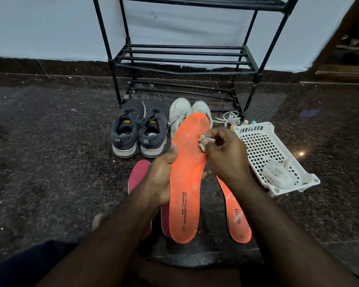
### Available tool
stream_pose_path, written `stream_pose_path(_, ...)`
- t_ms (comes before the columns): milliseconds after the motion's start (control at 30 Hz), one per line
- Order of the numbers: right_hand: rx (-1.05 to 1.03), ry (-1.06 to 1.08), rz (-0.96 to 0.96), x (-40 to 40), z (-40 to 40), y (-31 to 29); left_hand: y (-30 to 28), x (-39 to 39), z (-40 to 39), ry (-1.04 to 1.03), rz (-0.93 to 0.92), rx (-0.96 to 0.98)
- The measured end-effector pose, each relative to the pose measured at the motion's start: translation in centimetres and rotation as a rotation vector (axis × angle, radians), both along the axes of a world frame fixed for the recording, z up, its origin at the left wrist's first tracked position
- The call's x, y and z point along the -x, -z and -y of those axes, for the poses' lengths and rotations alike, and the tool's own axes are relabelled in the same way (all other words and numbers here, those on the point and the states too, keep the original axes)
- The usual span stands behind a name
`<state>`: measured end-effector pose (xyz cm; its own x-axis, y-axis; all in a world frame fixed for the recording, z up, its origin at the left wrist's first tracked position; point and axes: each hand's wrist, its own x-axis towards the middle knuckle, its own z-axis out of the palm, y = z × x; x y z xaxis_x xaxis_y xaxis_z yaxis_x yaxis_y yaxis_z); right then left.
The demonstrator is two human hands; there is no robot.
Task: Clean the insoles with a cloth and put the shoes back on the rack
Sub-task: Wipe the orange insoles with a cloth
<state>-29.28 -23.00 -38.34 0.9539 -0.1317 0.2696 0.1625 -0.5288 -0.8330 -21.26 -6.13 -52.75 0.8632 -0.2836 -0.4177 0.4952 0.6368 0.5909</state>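
Head view: orange insole (187, 183), printed "CAMPUS MEMORYTECH LITE" near its heel and dusted with pale smudges, is held up above the floor (50, 141). Left hand (161, 179) grips its edge; right hand (224, 156) pinches a crumpled whitish cloth (203, 142) against its forefoot.

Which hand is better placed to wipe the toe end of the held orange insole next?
Right. The right hand already pinches the cloth against the held orange insole, just below its toe end. The left hand grips the insole's edge, steadying it.
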Motion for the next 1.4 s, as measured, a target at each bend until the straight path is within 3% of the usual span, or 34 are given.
stream_pose_path(67, 0.062, -0.042, 0.011, 0.0, 0.1, 0.0, -2.7, 3.1, 0.3, -0.011, 0.064, 0.034)
stream_pose_path(133, 0.106, -0.09, -0.008, 0.0, 0.0, 0.2, -11.8, 10.0, 1.0, 0.053, 0.019, 0.025)
stream_pose_path(200, 0.093, -0.093, -0.034, -0.1, -0.1, 0.3, -11.3, 10.5, 1.1, 0.07, -0.076, 0.071)
stream_pose_path(467, 0.112, -0.149, 0.082, 0.5, -0.3, 0.4, -11.9, 10.1, 1.3, 0.076, -0.024, 0.052)
stream_pose_path(600, 0.243, -0.234, 0.139, 0.3, -0.3, 1.2, -11.6, 9.9, 1.3, 0.044, 0.0, 0.007)
stream_pose_path(700, 0.299, -0.142, 0.208, 0.3, -0.4, 1.4, -10.9, 9.9, 1.6, 0.047, 0.045, 0.01)
stream_pose_path(833, 0.193, 0.001, 0.089, 0.0, -0.2, 0.7, -10.5, 9.8, 1.8, 0.034, 0.061, -0.021)
stream_pose_path(933, 0.175, 0.011, 0.113, -0.2, 0.3, -0.2, -10.1, 9.7, 1.8, 0.038, 0.063, -0.019)
stream_pose_path(1167, 0.451, -0.238, 0.282, 0.6, -2.0, 1.1, -10.8, 10.0, 2.3, 0.141, 0.038, 0.054)
stream_pose_path(1267, 0.504, -0.141, 0.258, -0.1, -0.7, 1.1, -10.9, 10.1, 2.1, 0.157, 0.063, 0.073)
stream_pose_path(1400, 0.425, -0.12, 0.259, 0.0, 0.0, 0.1, -10.8, 10.0, 2.0, 0.149, 0.073, 0.065)
